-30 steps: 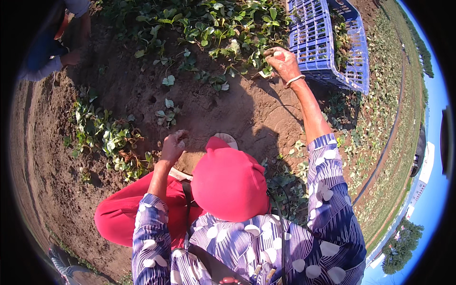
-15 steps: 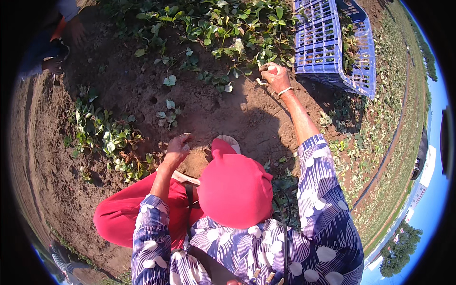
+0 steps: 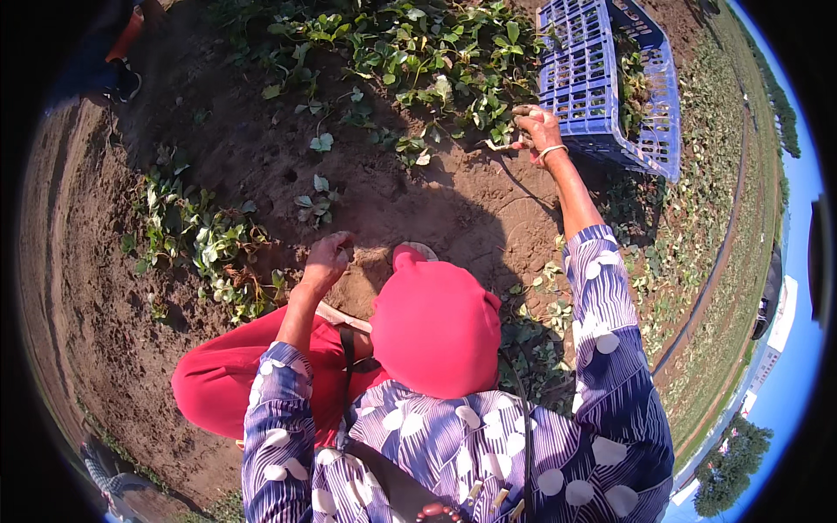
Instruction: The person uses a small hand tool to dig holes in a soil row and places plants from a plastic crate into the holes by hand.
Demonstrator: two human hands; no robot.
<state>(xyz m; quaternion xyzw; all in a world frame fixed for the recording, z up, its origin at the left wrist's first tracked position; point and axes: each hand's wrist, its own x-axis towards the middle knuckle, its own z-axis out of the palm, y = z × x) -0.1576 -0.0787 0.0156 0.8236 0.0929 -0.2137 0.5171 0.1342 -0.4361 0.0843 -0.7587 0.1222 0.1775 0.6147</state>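
My right hand (image 3: pixel 539 131) is stretched out to the near left corner of a blue plastic crate (image 3: pixel 577 78). Its fingers are curled closed, and what they hold is too small to make out. A pale, thin stem (image 3: pixel 497 145) shows beside the fingertips, by the edge of the leafy green plants (image 3: pixel 418 57). Low over the bare soil, left of the red cap, my left hand (image 3: pixel 327 261) has its fingers bent inward. Anything inside it is hidden. A small leafy plant (image 3: pixel 317 200) grows just beyond that hand.
The crate is tilted on its side, with leafy plants showing through it. Another clump of plants (image 3: pixel 205 244) grows at the left. A dark hose (image 3: pixel 711 288) runs along the field at the right. Part of another person (image 3: pixel 113 74) appears at the far left.
My right hand has moved right, closer to the crate. My left hand has shifted slightly away from me, still with bent fingers. The other person's hand has moved up toward the picture's edge.
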